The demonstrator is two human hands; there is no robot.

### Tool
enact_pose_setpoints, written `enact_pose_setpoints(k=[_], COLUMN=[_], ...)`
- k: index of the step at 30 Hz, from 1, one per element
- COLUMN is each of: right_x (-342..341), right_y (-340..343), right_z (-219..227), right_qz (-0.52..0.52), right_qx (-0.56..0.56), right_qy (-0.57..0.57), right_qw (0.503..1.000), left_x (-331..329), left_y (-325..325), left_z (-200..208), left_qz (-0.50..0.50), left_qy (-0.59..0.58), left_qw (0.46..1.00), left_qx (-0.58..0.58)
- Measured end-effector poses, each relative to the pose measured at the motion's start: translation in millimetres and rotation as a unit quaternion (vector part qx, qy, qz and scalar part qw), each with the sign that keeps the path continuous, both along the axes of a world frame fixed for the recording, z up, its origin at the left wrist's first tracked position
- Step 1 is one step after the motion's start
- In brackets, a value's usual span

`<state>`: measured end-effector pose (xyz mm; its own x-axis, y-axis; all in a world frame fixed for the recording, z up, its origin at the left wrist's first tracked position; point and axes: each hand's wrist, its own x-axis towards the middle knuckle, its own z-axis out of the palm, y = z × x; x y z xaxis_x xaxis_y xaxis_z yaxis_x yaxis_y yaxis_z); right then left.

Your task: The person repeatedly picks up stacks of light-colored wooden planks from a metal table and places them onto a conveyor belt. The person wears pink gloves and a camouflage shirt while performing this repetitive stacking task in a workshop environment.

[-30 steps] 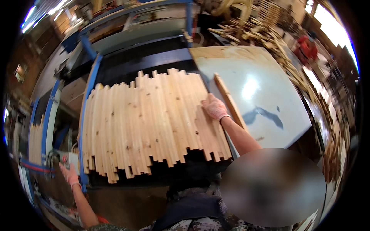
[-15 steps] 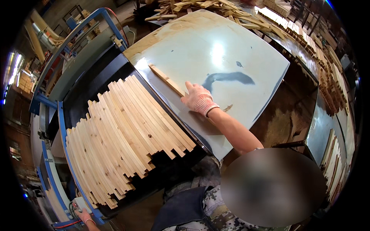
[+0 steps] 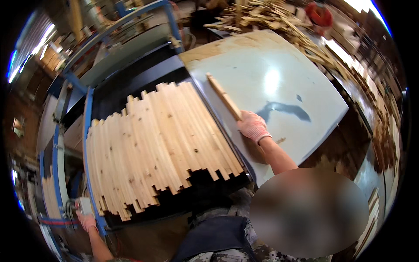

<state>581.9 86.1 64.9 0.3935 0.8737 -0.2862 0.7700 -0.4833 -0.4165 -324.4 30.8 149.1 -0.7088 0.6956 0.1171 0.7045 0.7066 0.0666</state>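
My right hand (image 3: 254,127), in a pale pinkish knitted glove, is closed around a wooden strip (image 3: 223,95) on the grey-blue metal tabletop (image 3: 244,65). The strip's far end points away and to the left; its near part is hidden under my hand and forearm. Left of the tabletop, many pale wooden strips (image 3: 152,131) lie side by side with uneven ends on a dark bed (image 3: 131,85). At the lower left, my gloved left hand (image 3: 88,221) grips the bottom of a small grey control box (image 3: 84,205) with a red button.
A blue metal frame (image 3: 87,144) borders the dark bed on the left and arches over its far end. Behind the tabletop lies a heap of loose wood pieces (image 3: 257,17), with a red bucket (image 3: 319,15) nearby. Stacked strips (image 3: 382,135) line the right side.
My view has shifted, so the bed and tabletop sit farther right in the picture. My right hand has closed more fully around the strip. The left hand stays at the control box.
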Motion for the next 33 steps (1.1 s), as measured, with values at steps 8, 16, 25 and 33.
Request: enact_pose_setpoints(k=[8,16,25,33], right_x=[-27,-13,3,-29], right_y=[-7,-29,-145,-321], right_z=[-3,-1,-34,-160], right_qz=[0.002,-0.030,-0.222,-0.458], right_qx=[0.013,0.057,0.230,0.305], right_qy=[0.006,-0.015,0.198,0.094], right_qw=[1.000,0.998,0.927,0.830], left_x=[-24,291,421,489], left_y=[-45,-60,-81,-58], left_z=[-11,-18,-120,-171], left_qz=[-0.116,-0.274,-0.286,-0.374], left_qy=[-0.070,-0.771,-0.856,-0.749], left_qw=[0.956,0.572,0.323,0.306], left_qx=[0.262,-0.045,-0.285,-0.453])
